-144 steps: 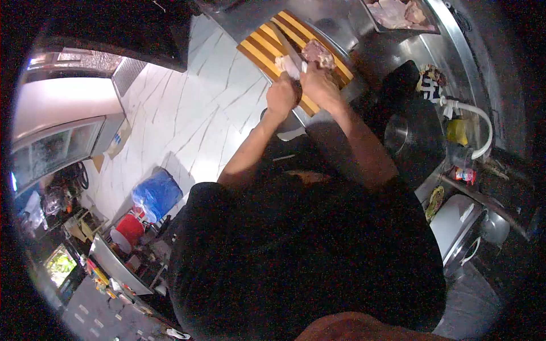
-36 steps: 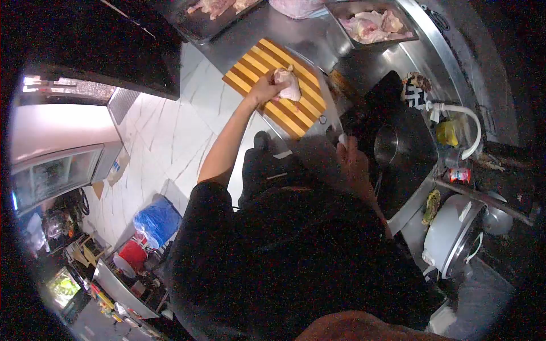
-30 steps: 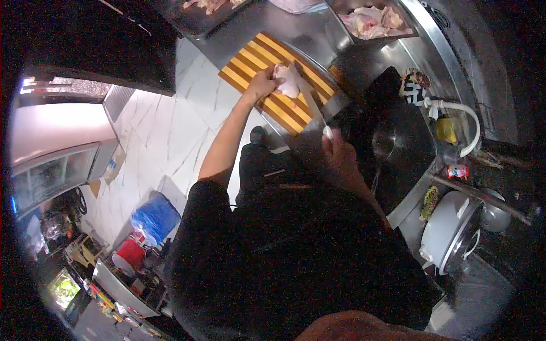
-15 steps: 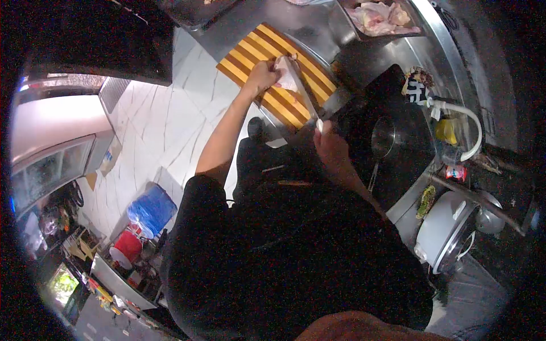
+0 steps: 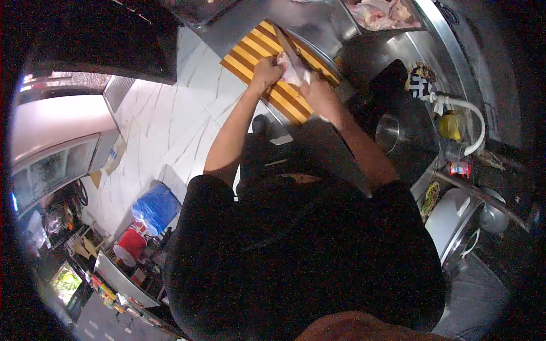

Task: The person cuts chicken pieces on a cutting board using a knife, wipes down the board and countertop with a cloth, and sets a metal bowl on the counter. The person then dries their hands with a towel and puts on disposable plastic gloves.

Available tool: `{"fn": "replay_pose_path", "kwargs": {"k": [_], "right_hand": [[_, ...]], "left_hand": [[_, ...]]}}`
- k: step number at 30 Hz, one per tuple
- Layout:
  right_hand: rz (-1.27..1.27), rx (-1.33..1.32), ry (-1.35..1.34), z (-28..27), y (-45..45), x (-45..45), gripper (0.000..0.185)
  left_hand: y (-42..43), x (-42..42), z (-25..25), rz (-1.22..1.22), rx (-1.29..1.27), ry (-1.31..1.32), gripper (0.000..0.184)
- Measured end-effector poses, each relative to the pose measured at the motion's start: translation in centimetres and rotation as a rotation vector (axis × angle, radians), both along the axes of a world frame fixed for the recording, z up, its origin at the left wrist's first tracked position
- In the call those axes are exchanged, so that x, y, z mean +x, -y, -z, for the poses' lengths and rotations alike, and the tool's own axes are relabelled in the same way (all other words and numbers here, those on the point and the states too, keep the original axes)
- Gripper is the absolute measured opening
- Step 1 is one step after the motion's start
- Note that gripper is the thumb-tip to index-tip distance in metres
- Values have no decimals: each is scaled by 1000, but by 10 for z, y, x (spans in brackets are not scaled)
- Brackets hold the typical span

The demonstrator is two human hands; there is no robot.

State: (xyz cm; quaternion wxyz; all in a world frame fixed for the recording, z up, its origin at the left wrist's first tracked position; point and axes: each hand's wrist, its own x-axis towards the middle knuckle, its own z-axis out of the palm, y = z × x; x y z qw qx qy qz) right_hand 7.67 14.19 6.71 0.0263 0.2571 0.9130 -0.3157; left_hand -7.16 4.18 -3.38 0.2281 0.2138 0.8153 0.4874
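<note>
The striped cutting board lies aslant on the steel worktop, with one corner pointing away from the person and another toward the body. A piece of raw meat, pale pink with skin on it, lies near the middle of the board.

The left hand comes in over the board's left long edge. Its fingers are curled against the left side of the meat and appear to hold it, though they are too small in view to make out one by one. The right hand is closed around the handle of the knife, over the half of the board nearer its right corner. The blade runs from that hand across the meat and points to the board's far corner. The two hands are apart, with the meat between them.

Beyond the board to the right, a metal tray at the far side of the worktop holds more raw meat pieces. A dark tray sits beyond the board's left corner, mostly cut off by the frame. To the right of the right forearm is a round metal pan, and farther right a curved white hose arches beside a yellow item.
</note>
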Motion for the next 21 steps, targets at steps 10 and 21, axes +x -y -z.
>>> {"fn": "replay_pose_path", "kwargs": {"k": [10,21], "right_hand": [[-98,230,-80,46,24,158,26],[-174,630,-162,46,-37,241,34]], "left_hand": [[5,1,-39,57,-112,139,30],[5,1,-85,19,151,504,28]]}}
